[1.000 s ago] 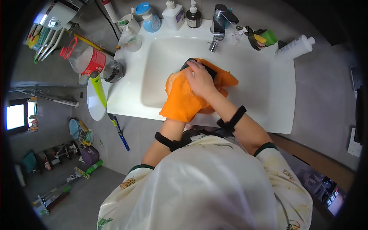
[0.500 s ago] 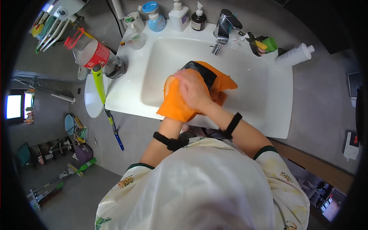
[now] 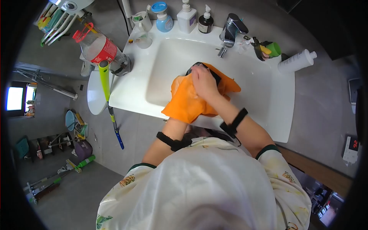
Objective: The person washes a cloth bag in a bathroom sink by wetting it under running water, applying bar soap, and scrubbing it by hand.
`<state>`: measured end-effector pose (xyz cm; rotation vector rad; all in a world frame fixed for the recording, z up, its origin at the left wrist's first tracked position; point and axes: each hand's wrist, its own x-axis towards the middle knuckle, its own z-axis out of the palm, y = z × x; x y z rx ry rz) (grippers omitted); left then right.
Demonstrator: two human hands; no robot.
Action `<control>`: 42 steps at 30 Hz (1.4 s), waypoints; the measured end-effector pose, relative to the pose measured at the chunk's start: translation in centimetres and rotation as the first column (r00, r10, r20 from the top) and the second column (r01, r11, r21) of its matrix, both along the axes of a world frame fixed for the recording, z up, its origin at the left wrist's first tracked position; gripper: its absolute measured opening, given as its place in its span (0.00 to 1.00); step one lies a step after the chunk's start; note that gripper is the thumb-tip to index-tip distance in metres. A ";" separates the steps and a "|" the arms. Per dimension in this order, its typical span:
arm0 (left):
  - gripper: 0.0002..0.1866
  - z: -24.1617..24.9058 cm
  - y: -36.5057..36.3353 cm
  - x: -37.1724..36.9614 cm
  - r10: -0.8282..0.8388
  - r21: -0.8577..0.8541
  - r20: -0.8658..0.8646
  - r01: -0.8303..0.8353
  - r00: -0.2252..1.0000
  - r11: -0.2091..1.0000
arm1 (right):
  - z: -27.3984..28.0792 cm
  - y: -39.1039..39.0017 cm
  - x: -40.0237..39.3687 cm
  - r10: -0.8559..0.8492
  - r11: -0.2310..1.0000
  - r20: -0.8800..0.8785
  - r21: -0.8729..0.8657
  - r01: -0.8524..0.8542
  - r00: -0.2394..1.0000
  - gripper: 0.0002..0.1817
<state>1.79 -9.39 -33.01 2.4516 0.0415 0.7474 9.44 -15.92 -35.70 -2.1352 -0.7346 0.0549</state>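
An orange cloth (image 3: 186,101) with a black patch (image 3: 214,76) hangs over the front part of the white sink (image 3: 260,96). My right hand (image 3: 204,80) presses on top of the cloth near the black part, its fingers close together. Beneath the cloth is my left hand, covered so that its fingers do not show; only the wrist and forearm come out below the orange edge. Each forearm wears a black strap.
Behind the basin stand a faucet (image 3: 231,30), a dark pump bottle (image 3: 206,22), a white pump bottle (image 3: 187,18) and a blue-topped bottle (image 3: 164,21). A large red-labelled bottle (image 3: 102,51) is at left, a white bottle (image 3: 297,61) at right.
My right hand has moved a little up and right over the cloth, toward the black part. The cloth's folds have shifted. The whole view has shifted slightly.
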 end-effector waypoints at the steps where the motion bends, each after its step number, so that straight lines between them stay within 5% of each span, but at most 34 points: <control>1: 0.14 -0.1 0.0 0.1 0.006 -0.013 0.010 -0.006 1.000 1.000 | 1.2 -0.3 -0.9 0.005 1.000 0.010 0.001 -0.005 1.000 0.15; 4: 0.16 -3.1 0.0 -0.4 0.055 -0.100 0.052 -0.049 0.997 0.994 | 4.5 -1.2 -4.3 0.447 0.879 0.163 0.100 -0.465 0.880 0.21; 5: 0.17 -3.2 0.1 -0.6 0.072 -0.125 0.066 -0.063 0.995 0.990 | 3.2 -1.1 -3.7 0.451 0.877 0.163 0.102 -0.470 0.877 0.21; 7: 0.18 -2.5 0.5 -0.7 0.089 -0.140 0.082 -0.077 0.993 0.987 | -0.1 -0.5 -0.5 0.139 0.987 0.186 0.053 -0.151 0.973 0.14; 8: 0.23 0.8 0.4 -0.9 -0.051 -0.093 -0.285 0.025 0.957 0.995 | 0.7 -0.4 1.1 0.048 0.998 -0.223 -0.028 -0.056 0.974 0.14; 10: 0.29 2.4 0.5 -1.2 -0.163 -0.082 -0.608 0.143 0.777 0.986 | 1.1 -0.7 0.1 0.055 0.998 -0.055 0.011 -0.055 0.997 0.14; 12: 0.27 -0.2 0.7 -1.4 -0.134 -0.094 -0.308 0.110 0.942 0.990 | 1.5 -1.2 -2.2 0.132 0.988 0.190 0.053 -0.144 0.973 0.15; 13: 0.27 -2.7 0.1 -1.1 -0.131 -0.100 -0.305 0.105 0.943 0.989 | 1.6 -1.2 -3.6 0.205 0.972 0.254 0.059 -0.227 0.945 0.15; 14: 0.22 -5.6 -0.9 -0.9 -0.039 -0.457 -0.049 0.012 0.998 0.890 | 1.6 -1.3 -3.6 0.244 0.960 0.207 0.090 -0.267 0.947 0.15; 16: 0.17 -5.5 -0.6 -0.7 0.145 -0.748 0.160 0.024 0.976 0.663 | 1.7 -1.0 -1.9 0.279 0.944 0.165 0.132 -0.302 0.946 0.15; 17: 0.16 -2.4 0.2 -0.7 0.001 -0.439 0.060 0.025 0.998 0.898 | 1.8 -0.7 0.4 0.157 0.987 -0.127 0.052 -0.151 0.979 0.14; 18: 0.16 -1.4 0.4 -0.7 -0.057 -0.257 -0.024 0.049 0.998 0.965 | 1.8 -0.6 1.3 -0.007 0.997 -0.398 -0.072 -0.024 0.917 0.13; 19: 0.16 -0.4 0.6 -0.7 -0.105 -0.069 -0.094 0.099 0.990 0.993 | 1.1 -0.7 1.0 -0.013 0.997 -0.401 -0.070 -0.016 0.916 0.13; 20: 0.15 -0.2 0.6 -0.4 -0.134 -0.119 -0.071 0.125 0.988 0.985 | 0.4 -0.6 0.5 0.027 0.999 -0.149 -0.034 -0.033 0.988 0.11; 22: 0.15 -1.8 -0.3 0.5 -0.162 -0.171 -0.033 0.154 0.986 0.973 | -0.2 -0.7 -1.2 0.114 0.983 0.319 0.099 -0.152 0.941 0.10; 23: 0.12 -3.7 -1.8 0.5 0.072 -0.672 0.122 0.029 0.990 0.740 | -0.2 -0.9 -1.0 0.118 0.984 0.318 0.091 -0.154 0.941 0.10; 25: 0.10 -6.1 -1.9 -0.2 0.348 -0.966 0.111 0.019 0.931 0.256 | -0.4 -0.7 -0.5 0.084 0.995 0.114 0.053 -0.090 0.990 0.12; 26: 0.11 -4.4 -1.0 -0.8 0.149 -0.766 0.077 -0.037 0.986 0.641 | -0.4 -0.4 0.2 0.057 0.998 0.014 0.035 -0.058 0.998 0.12; 27: 0.11 -2.5 0.0 -1.2 0.000 -0.285 -0.048 -0.014 0.999 0.959 | -0.3 -0.1 0.8 0.026 1.000 -0.090 0.014 -0.025 0.996 0.13; 29: 0.11 -0.5 0.2 -1.6 -0.048 -0.099 -0.087 0.039 0.995 0.994 | 1.2 0.2 1.9 -0.125 0.979 -0.257 -0.188 0.077 0.958 0.15; 31: 0.12 0.0 0.3 -1.6 -0.054 -0.097 -0.046 0.049 0.997 0.994 | 2.4 -0.2 -0.1 -0.024 0.992 -0.126 -0.124 0.008 0.992 0.12; 33: 0.13 0.1 0.5 -1.3 -0.041 -0.136 0.012 0.042 0.999 0.990 | 2.1 -0.5 -2.7 0.134 0.968 0.322 0.160 -0.194 0.937 0.09; 34: 0.13 0.2 0.6 -1.4 -0.035 -0.140 0.032 0.040 0.999 0.989 | 2.0 -0.3 -4.1 0.187 0.928 0.266 0.266 -0.259 0.946 0.07; 37: 0.14 0.9 0.8 -1.4 -0.040 -0.084 0.049 0.044 0.998 0.995 | -1.1 -0.7 -0.5 0.164 0.957 0.292 0.185 -0.224 0.942 0.09; 39: 0.14 1.6 0.6 -1.6 -0.096 0.084 -0.103 0.105 0.990 0.991 | -0.8 -0.5 2.3 -0.096 0.972 -0.339 0.171 0.161 0.936 0.11; 40: 0.14 1.7 0.7 -1.6 -0.124 0.179 -0.188 0.159 0.974 0.971 | -0.4 -0.4 3.3 -0.128 0.951 -0.361 0.219 0.217 0.924 0.13; 41: 0.18 1.0 0.7 -1.6 -0.208 -0.025 -0.189 0.208 0.960 0.978 | -0.2 -0.6 3.4 -0.130 0.950 -0.359 0.222 0.220 0.924 0.13; 42: 0.19 0.2 0.7 -1.6 -0.246 -0.131 -0.182 0.225 0.952 0.966 | 0.0 -1.1 3.5 -0.039 0.901 -0.575 0.333 0.277 0.817 0.13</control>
